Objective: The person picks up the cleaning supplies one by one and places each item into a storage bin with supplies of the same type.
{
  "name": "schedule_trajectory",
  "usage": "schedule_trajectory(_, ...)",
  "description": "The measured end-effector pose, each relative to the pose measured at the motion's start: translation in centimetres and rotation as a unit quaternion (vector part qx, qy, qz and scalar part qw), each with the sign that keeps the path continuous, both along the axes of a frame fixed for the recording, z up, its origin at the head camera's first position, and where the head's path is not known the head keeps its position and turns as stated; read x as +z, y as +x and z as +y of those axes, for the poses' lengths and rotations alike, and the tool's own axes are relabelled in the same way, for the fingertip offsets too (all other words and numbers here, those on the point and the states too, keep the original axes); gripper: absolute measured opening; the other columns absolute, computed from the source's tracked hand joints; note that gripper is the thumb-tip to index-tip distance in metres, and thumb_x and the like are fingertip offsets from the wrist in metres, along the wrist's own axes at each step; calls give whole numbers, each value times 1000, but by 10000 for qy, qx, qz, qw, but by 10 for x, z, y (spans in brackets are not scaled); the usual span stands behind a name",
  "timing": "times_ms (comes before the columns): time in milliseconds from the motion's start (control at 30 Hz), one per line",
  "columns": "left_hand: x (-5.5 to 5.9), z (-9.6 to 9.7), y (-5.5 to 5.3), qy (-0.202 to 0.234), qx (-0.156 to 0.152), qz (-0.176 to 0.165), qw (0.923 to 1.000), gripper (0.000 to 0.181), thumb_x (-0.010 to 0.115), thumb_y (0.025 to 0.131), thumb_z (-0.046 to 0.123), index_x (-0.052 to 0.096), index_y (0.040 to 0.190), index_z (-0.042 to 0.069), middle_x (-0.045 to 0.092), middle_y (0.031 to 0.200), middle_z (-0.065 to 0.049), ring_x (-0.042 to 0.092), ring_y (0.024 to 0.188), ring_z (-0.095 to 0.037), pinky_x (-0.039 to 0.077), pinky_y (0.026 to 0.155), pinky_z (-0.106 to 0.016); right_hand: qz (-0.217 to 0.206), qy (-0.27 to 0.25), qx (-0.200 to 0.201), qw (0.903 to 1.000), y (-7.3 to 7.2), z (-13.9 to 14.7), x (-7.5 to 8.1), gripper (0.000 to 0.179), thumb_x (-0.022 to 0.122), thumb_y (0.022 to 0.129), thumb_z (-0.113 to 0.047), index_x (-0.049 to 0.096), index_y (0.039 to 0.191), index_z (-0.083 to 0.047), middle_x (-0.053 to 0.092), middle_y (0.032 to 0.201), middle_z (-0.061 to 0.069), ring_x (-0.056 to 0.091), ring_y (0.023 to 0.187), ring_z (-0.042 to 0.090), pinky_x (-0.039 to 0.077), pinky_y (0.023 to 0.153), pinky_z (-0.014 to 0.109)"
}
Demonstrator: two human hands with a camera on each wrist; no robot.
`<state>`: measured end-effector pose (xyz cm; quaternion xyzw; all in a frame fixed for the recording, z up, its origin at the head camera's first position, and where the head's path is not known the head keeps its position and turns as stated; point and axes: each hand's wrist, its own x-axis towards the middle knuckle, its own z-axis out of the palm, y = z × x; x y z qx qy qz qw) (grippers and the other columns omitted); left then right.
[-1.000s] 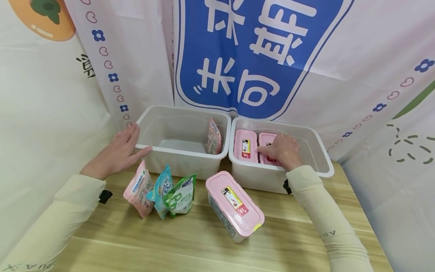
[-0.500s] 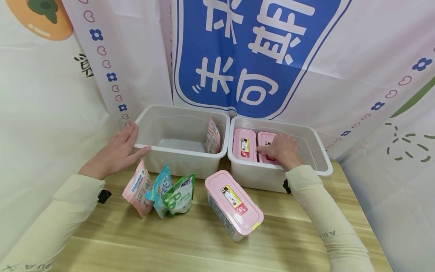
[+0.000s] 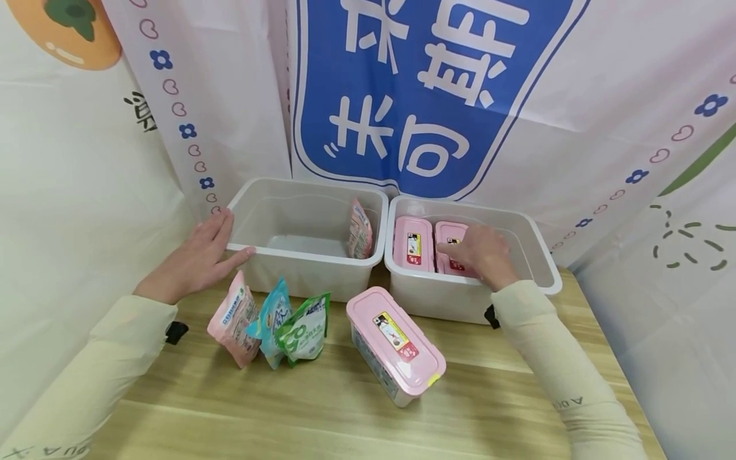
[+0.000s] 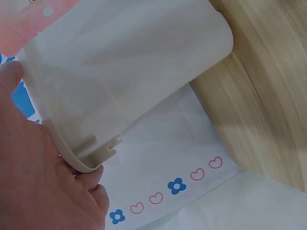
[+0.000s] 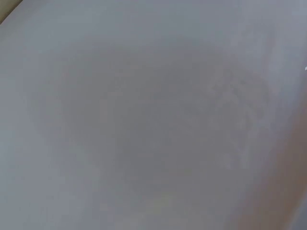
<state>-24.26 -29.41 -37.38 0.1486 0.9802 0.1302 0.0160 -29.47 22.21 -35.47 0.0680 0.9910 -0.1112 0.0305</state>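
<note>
My left hand point(image 3: 198, 255) holds the corner of the left grey bin point(image 3: 305, 257), thumb on the front rim. In the left wrist view, fingers point(image 4: 91, 184) curl under the rim corner. Over the right grey bin point(image 3: 443, 303), my right hand point(image 3: 483, 252) lies across a pink-lidded box point(image 3: 450, 233), its thumb over the lid's left side. Its other fingers are hidden. Beside that box sits another pink-lidded box point(image 3: 413, 230). A third pink-lidded box point(image 3: 397, 342) stands slantwise on the table. A pink pouch point(image 3: 360, 233) leans at the left bin's right wall.
In front of the left bin stand a pink pouch point(image 3: 237, 322), a blue pouch point(image 3: 273, 322) and a green-white pouch point(image 3: 306, 332) on the wooden table point(image 3: 276, 415). A printed curtain point(image 3: 489, 128) hangs behind the bins. The right wrist view is a blurred pale surface.
My right wrist and forearm have shifted slightly right, and the thumb has moved from the box's left edge onto or above its lid. My left hand stays at the left bin's corner.
</note>
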Motion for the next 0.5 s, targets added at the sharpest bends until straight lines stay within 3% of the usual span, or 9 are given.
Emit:
schedule_trajectory(67,0,0,0,-9,2,3,10000,99,41,109,59,-5,164,-9,-9,175,-30,-4,163,-48,3,132,-66,-26,27,71,10000,5,1,7,60,73,88,-65,73,101,-6,55,64,5,60,70,26,42,62,33)
schedule_trajectory(133,0,0,-1,-22,-2,6,10000,99,41,109,59,-4,164,-9,-8,175,-30,-4,163,-49,4,132,-66,-71,47,164,9998,10,3,15,58,73,89,-64,69,87,-6,48,60,2,54,65,23,40,59,33)
schedule_trajectory(200,1,0,-1,-25,-8,14,10000,99,41,109,59,-4,164,-9,-7,174,-31,-3,163,-49,4,132,-66,-108,2,275,9996,14,5,23,58,72,90,-62,57,70,-10,39,57,0,47,58,19,36,56,31)
schedule_trajectory(267,1,0,-1,-11,-14,15,10000,99,41,109,59,-4,164,-10,-7,174,-31,-4,163,-49,4,132,-66,-107,-65,402,9991,18,7,31,62,72,91,-60,44,62,-14,32,55,-3,39,54,16,32,53,30)
schedule_trajectory(500,1,0,0,24,-53,83,9999,98,40,109,59,-3,163,-11,-7,174,-32,-3,163,-50,5,132,-66,128,-163,695,9974,37,12,55,64,76,87,-57,33,60,-17,26,57,-4,31,53,15,28,51,29)
